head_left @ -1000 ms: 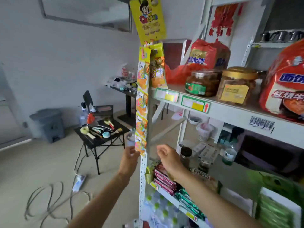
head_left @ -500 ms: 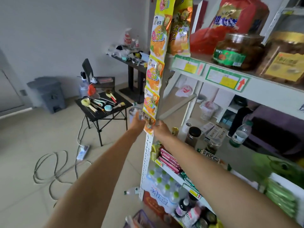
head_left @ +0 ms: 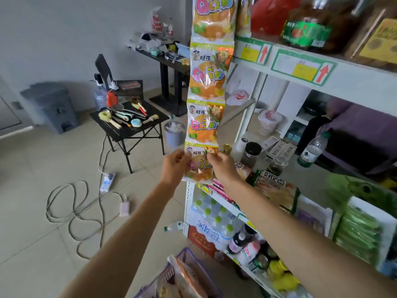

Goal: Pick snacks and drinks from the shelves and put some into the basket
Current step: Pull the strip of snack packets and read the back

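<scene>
The left hand [head_left: 175, 163] and the right hand [head_left: 221, 166] each pinch a side of the bottom packet [head_left: 198, 166]. That packet ends a long candy strip [head_left: 206, 100] hanging straight down beside the shelf post [head_left: 189, 203]. The basket [head_left: 193, 274] sits low, right under both arms.

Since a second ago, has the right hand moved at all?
Yes. The right hand has gone left, away from the shelf goods and across to the hanging candy strip by the white shelf post, where it now pinches the bottom packet opposite the left hand.
</scene>
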